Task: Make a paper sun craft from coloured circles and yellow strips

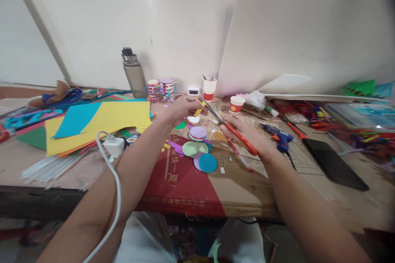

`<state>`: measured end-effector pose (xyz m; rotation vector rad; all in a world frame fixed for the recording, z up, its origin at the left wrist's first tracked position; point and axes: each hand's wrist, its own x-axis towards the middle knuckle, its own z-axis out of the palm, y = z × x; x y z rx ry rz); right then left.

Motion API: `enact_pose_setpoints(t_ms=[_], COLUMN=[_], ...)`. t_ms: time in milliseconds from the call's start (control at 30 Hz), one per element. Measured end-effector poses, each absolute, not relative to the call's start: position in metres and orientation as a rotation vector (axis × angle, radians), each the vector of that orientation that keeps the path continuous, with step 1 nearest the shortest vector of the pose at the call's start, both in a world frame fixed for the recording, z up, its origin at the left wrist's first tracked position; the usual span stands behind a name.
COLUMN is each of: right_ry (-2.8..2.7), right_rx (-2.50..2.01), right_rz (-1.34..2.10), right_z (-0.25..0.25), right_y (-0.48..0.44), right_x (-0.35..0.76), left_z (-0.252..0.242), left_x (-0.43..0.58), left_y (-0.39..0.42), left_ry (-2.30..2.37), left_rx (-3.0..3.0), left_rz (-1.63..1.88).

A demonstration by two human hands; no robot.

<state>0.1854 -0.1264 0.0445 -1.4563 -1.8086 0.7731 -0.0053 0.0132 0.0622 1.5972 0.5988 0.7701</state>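
Observation:
Above the middle of the table, my left hand (187, 108) pinches a small yellow paper strip (200, 110). My right hand (232, 126) is closed around red-handled scissors (241, 137), seen nearly edge-on. Their metal blades point up and left and meet the strip; whether they touch it I cannot tell. Below the hands lie paper discs: a blue one (207, 162), a light green one (189, 148) and a purple one (197, 132). A small white-topped round piece (194, 120) sits just under my left hand.
Coloured paper sheets (123, 117) and clear sticks (49, 167) lie left. A bottle (133, 72), decorated paper stacks (167, 88) and paper cups (237, 104) stand behind. A glue gun (281, 137) and a phone (335, 163) lie right. A white cable (115, 197) crosses my left arm.

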Motion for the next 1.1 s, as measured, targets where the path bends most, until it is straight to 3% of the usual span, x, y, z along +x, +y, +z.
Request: enact_pose_setpoints(t_ms=[900, 1100], right_ry=[-1.626, -1.499], right_rx=[-1.407, -1.711], right_rz=[1.001, 0.708], right_z=[0.048, 0.038], right_y=[-0.130, -0.112], right_x=[0.178, 0.190], left_z=[0.062, 0.061], left_x=[-0.008, -0.008], left_y=[0.015, 0.015], left_ry=[0.609, 0.612], left_rx=[1.593, 1.610], left_rz=[0.742, 0.726])
